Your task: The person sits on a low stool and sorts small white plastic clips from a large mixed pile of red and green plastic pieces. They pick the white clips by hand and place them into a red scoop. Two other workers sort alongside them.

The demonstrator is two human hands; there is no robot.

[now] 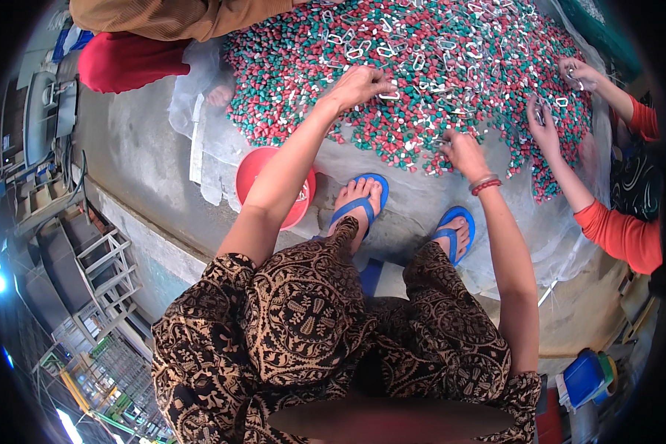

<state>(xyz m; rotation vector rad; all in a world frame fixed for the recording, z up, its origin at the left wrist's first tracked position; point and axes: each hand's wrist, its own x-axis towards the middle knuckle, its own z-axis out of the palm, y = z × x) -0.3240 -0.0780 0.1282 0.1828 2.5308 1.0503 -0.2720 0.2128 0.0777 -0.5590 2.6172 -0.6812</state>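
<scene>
A wide heap of small red, green and white pebble-like pieces [392,137] is spread in front of me, with several pale oval links [418,61] scattered over it. My left hand [357,87] reaches over the heap's middle, its fingers closed at a pale oval link [390,96] under the fingertips. Nearer to me and further right, my right hand [465,155] is closed in a pinch at the heap's near edge. What its fingertips hold, if anything, is too small to name. Beside my left forearm stands a red bucket [253,161] with some pale pieces inside, partly hidden by that arm.
Translucent plastic sheeting [222,166] lies under the heap. My feet in blue flip-flops [451,235] stand at its near edge. On the right, a co-worker's hands [545,133] work over the heap. Another person in brown [192,18] is at the far left. Metal racks [107,270] stand left.
</scene>
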